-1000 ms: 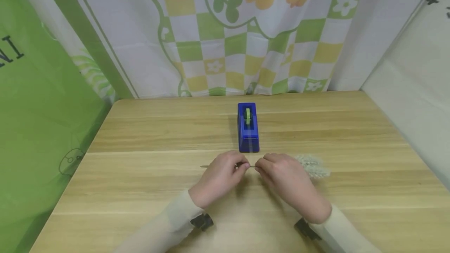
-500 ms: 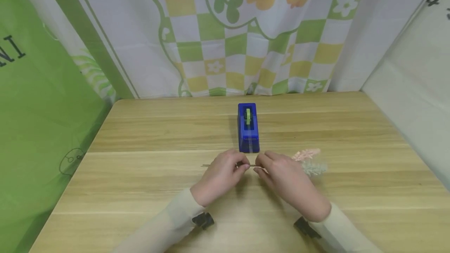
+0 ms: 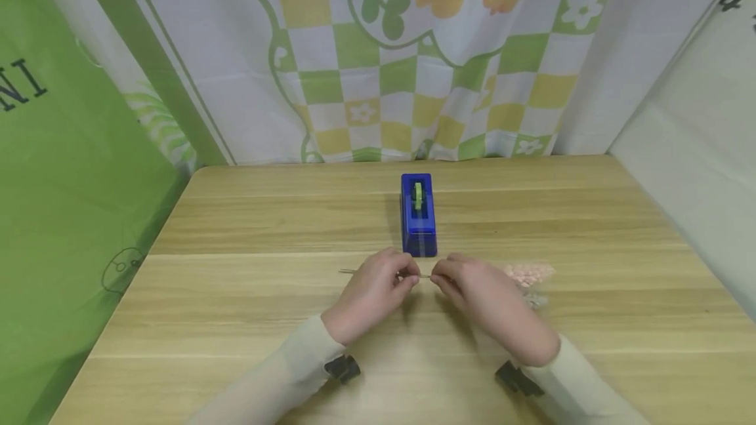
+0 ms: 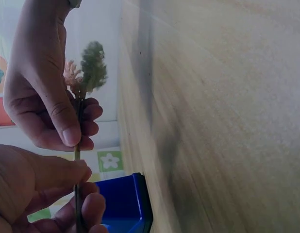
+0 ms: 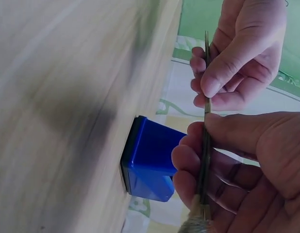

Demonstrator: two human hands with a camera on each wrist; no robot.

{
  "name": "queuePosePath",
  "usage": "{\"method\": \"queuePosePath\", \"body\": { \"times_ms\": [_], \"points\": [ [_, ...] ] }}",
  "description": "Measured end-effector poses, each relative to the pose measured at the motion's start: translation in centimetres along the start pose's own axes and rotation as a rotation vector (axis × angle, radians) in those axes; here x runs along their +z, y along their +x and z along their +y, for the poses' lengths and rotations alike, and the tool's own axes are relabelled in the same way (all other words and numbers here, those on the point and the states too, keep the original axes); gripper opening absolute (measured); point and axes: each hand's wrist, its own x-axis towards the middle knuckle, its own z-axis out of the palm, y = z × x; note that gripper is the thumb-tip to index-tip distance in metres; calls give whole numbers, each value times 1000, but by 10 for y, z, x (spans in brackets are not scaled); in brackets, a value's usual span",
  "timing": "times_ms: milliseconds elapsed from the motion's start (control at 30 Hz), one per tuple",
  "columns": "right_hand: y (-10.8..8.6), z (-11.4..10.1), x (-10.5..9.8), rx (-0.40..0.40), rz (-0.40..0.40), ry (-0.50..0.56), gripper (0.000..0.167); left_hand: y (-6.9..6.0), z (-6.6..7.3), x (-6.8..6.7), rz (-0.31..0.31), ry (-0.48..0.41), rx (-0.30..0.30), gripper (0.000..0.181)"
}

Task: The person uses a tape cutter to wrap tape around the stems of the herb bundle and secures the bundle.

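In the head view, my left hand (image 3: 372, 290) and right hand (image 3: 487, 300) face each other over the table, a small gap between their fingertips. Both pinch the same thin bundle of flower stems (image 3: 346, 271), held roughly level. The stem ends poke out left of the left hand. Beyond the right hand show a fluffy pink flower head (image 3: 533, 274) and a pale green flower head (image 3: 535, 299), both blurred. In the left wrist view, the green head (image 4: 94, 66) and pink head (image 4: 72, 76) rise past the right fingers. A brownish stretch of stem (image 5: 207, 108) crosses between the hands.
A blue tape dispenser (image 3: 419, 215) with a light green core stands just beyond the fingertips. The wooden table (image 3: 283, 222) meets a checkered curtain (image 3: 407, 84) at the back. Green cloth hangs left, white cloth right.
The flower heads have turned: first only the green showed, then the pink came up behind it, and now pink lies above green. The right fingers parted slightly, then closed on the stems again.
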Motion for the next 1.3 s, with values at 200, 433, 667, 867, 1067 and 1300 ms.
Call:
{"method": "queuePosePath", "body": {
  "times_ms": [200,433,667,867,1067,1300],
  "points": [
    [3,3,2,-14,42,-20,5,4,0,1,-21,36,-6,16],
    [4,4,4,-21,68,-13,8,7,-2,1,-21,29,5,17],
    [4,3,5,-9,41,-31,9,7,-4,2,23,0,25,11],
    [6,2,5,-3,25,-42,8,8,-5,3,42,-2,18,9],
    [8,2,6,-15,58,-47,7,9,-4,4,20,36,7,17],
    [10,2,7,-39,74,-62,7,11,-6,2,23,27,10,16]
  ]
}}
